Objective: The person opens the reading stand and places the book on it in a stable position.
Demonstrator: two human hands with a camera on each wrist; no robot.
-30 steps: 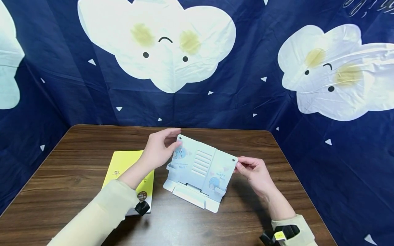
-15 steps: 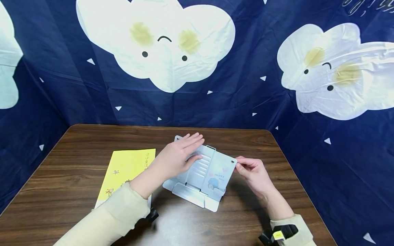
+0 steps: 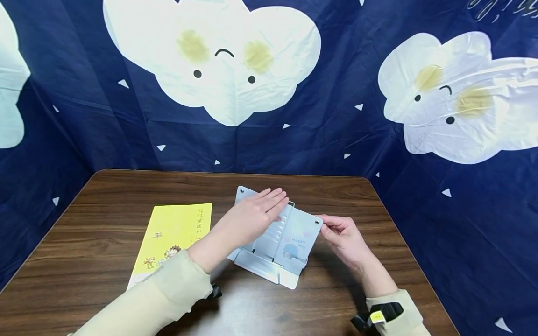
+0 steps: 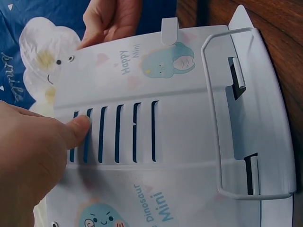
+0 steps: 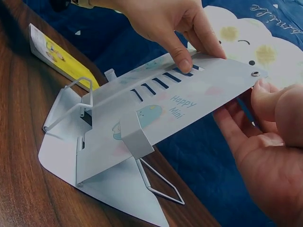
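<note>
The pale blue stand [image 3: 300,233] is near the middle of the wooden table [image 3: 105,210], its slotted panel rising at a slant from the base. The left hand [image 3: 254,219] lies across that panel with its fingers straight and close together, the thumb resting at the row of 6 slots [image 4: 134,137]; whether its fingertips press the surface or reach past the upper edge is hard to tell. The right hand [image 3: 342,240] pinches the panel's upper right corner between thumb and fingers, beside a metal eyelet [image 5: 255,74]. A white wire loop [image 4: 212,118] sits along the front of the base, and 2 printed dinosaurs decorate the panel. Left of the stand and apart from it lies a yellow book [image 3: 180,221], its lower part behind the left sleeve [image 3: 168,289]. Navy cloth [image 3: 336,140] with white clouds hangs behind the table.
</note>
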